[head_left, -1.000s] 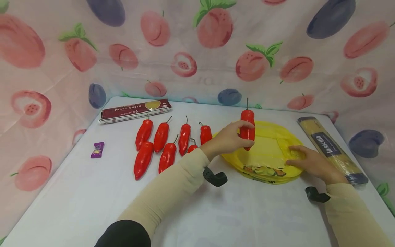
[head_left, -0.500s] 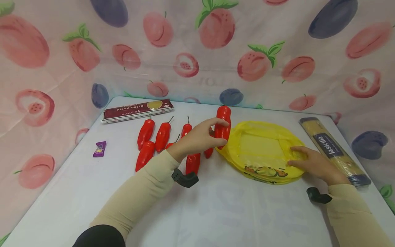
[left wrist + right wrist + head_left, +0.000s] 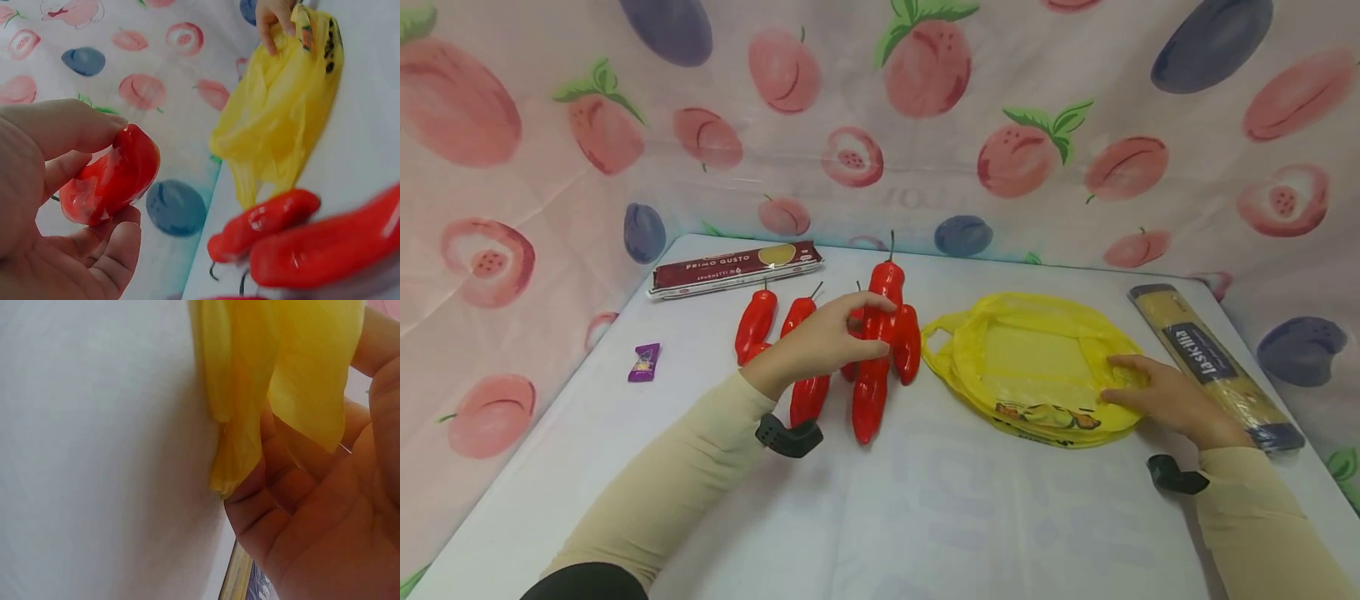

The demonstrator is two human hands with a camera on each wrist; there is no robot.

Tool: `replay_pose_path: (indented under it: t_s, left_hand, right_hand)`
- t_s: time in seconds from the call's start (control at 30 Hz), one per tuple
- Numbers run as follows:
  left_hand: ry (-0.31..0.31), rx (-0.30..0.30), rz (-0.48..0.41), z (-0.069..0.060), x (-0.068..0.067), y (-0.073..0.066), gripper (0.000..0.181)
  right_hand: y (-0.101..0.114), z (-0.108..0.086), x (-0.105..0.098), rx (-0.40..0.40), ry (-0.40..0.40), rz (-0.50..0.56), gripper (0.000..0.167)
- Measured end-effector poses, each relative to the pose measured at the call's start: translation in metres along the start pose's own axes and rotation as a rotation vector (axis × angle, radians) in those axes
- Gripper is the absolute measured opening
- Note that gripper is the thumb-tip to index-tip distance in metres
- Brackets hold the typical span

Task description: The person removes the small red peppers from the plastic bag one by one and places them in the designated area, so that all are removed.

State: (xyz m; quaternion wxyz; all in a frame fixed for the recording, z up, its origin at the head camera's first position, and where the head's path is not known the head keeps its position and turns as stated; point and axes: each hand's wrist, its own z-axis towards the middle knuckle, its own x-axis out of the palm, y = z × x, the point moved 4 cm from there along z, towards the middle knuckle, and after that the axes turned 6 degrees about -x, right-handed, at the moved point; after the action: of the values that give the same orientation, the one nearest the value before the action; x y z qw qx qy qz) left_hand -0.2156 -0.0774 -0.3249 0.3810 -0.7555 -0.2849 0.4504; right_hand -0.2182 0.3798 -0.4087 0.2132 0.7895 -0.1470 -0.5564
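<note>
My left hand (image 3: 816,333) grips a glossy red pepper (image 3: 886,282) between thumb and fingers, stem up, over the group of peppers. In the left wrist view this held pepper (image 3: 119,178) is seen end-on, apart from two others below. Several red peppers lie on the table around it, among them one pepper (image 3: 907,346) to its right and another (image 3: 756,321) at the far left; my hand hides parts of some. My right hand (image 3: 1176,404) holds the right rim of a yellow plastic bag (image 3: 973,392) spread open on the table. In the right wrist view its fingers curl round the bag's edge (image 3: 306,375).
A dark red spaghetti pack (image 3: 737,268) lies at the back left. A small purple-wrapped sweet (image 3: 643,363) is at the left. Beside my right hand lies a long pasta pack (image 3: 1210,358). Fruit-printed cloth (image 3: 917,158) walls the table's back and sides.
My left hand has moved left with the red pepper, from over the bag to over the other peppers. The right hand stays at the bag's rim.
</note>
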Motion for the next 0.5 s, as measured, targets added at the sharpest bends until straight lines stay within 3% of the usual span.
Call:
replay_pose_path:
  t_s: [0.5]
  left_hand:
    - [-0.156,-0.075,0.047,-0.029,-0.036,0.046,0.057]
  right_hand:
    - [0.000,0.001,0.001,-0.010,-0.007,-0.013,0.095]
